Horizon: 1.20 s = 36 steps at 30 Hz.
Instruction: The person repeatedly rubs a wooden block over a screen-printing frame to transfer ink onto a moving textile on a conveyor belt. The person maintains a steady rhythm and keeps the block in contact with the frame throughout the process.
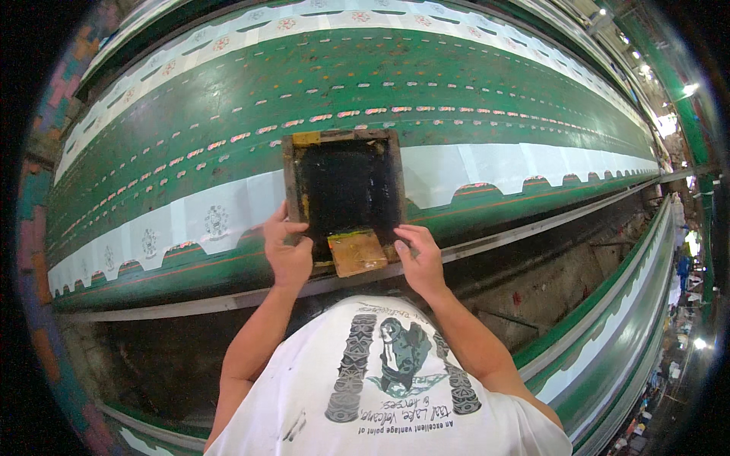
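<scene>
A wooden screen-printing frame [395, 171] with a dark mesh lies over the row of pale cut pieces on the green table. My left hand [289, 247] is closed at its left side, fingers bent along the near corner. At the opposite side, my right hand [420, 257] has its fingers curled against the right edge near the bottom. Between the hands, a tan, ink-stained block [357, 255], which looks like a squeegee, rests at the near end of the frame, with yellow-green along its upper edge. Neither hand touches the block. The frame hides the piece beneath it.
Left of the frame, pale pieces [216, 220] bear dark printed figures; those to the right [498, 163] look plain. The long green table [334, 68] has rows of small coloured marks. A metal rail [502, 242] runs along its near edge. Another green table [608, 372] stands behind me.
</scene>
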{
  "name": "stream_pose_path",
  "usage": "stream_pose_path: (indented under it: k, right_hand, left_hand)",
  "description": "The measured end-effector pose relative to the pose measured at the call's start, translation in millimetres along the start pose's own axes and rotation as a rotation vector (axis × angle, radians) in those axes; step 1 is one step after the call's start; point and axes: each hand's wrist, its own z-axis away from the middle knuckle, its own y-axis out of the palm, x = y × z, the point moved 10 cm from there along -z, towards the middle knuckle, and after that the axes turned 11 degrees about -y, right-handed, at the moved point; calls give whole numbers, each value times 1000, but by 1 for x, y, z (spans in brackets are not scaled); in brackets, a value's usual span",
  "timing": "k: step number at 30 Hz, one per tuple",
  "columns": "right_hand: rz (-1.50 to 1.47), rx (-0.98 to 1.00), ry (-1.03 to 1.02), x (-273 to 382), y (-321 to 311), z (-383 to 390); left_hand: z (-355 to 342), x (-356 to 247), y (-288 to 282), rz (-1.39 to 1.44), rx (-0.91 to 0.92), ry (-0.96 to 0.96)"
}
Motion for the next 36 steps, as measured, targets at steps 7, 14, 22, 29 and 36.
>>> stream_pose_path:
  k: [7, 14, 22, 29, 36]
  right_hand:
    - [-22, -78, 7, -70, -110, -1]
    - [239, -12, -269, -78, -166, -8]
    - [272, 372, -617, -15, -119, -21]
    - [366, 661, -615, -27, -93, -48]
    - [165, 860, -446, -45, -77, -146]
  left_hand:
    - [27, -8, 129, 51, -12, -3]
    - [45, -24, 203, 45, -18, -86]
    - [46, -22, 215, 70, -3, -162]
    - [46, -12, 219, 11, 17, -230]
    - [41, 11, 214, 143, 79, -296]
